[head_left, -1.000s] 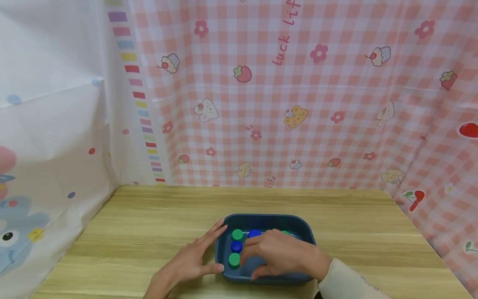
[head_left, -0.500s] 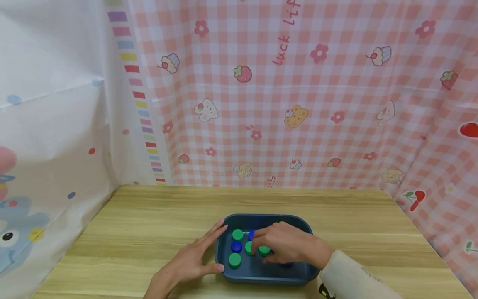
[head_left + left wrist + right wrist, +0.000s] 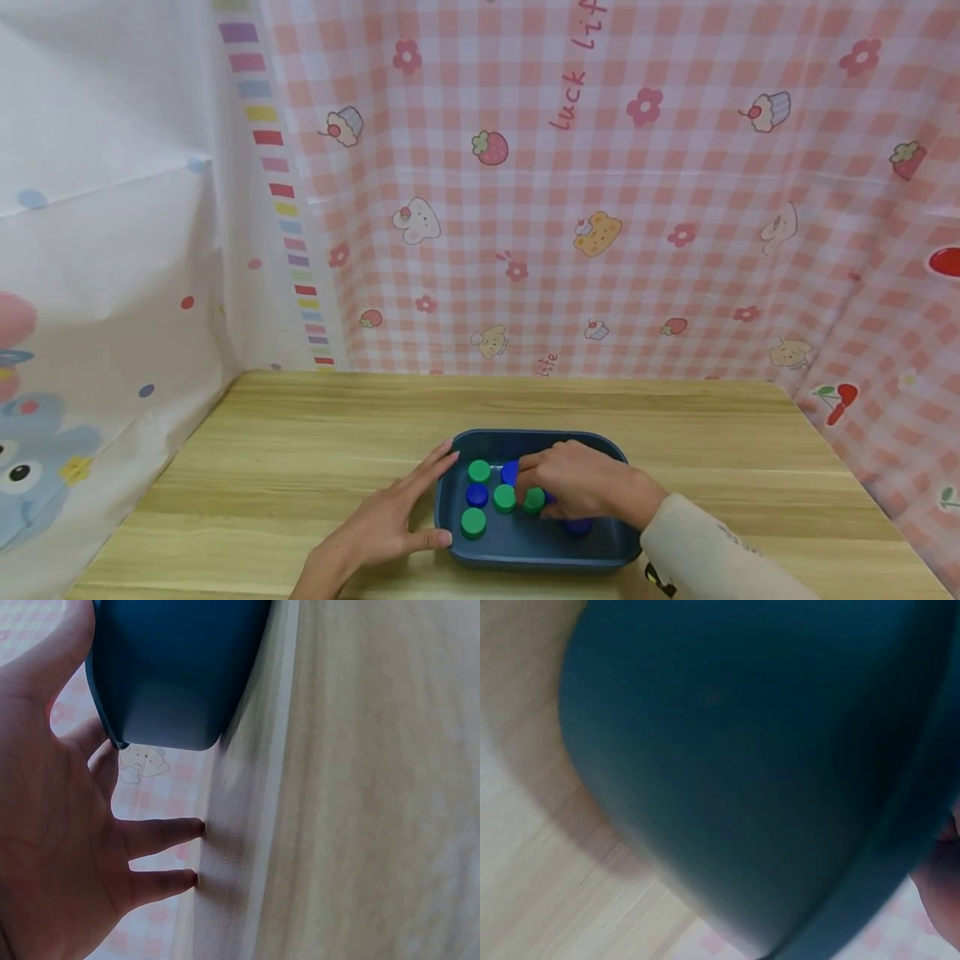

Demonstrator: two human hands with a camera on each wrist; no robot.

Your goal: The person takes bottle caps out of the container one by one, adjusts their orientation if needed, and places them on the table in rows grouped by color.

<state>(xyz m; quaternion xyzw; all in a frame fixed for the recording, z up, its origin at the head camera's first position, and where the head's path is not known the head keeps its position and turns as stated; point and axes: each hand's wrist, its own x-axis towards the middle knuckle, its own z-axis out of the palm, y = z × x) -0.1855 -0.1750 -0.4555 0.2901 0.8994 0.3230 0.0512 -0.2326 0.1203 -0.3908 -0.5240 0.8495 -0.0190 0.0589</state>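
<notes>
A dark blue plastic tub point(image 3: 517, 557) holds several round green and blue bottle caps. On its left side lie a green cap point(image 3: 479, 471), a blue cap point(image 3: 477, 495) and another green cap. My right hand point(image 3: 581, 483) reaches into the tub, its thumb and fingers pinching a green bottle cap point(image 3: 533, 501). It partly covers the blue caps point(image 3: 577, 527) on the right. My left hand point(image 3: 378, 525) rests at the tub's left end, thumb and fingers spread along the rim. In the left wrist view, the two lowest fingers point(image 3: 165, 881) extend down toward the table, apart from the tub.
The tub stands on a wood-grain table point(image 3: 337, 433), near its front edge. A pink checked cloth point(image 3: 525, 208) hangs behind it, and a white patterned cloth point(image 3: 112, 208) is at the left. A light sleeve point(image 3: 712, 550) covers my right forearm.
My right hand has shifted right within the tub, from over the left caps to another green cap. A green cap now lies uncovered beside the left column. The left hand stays in place.
</notes>
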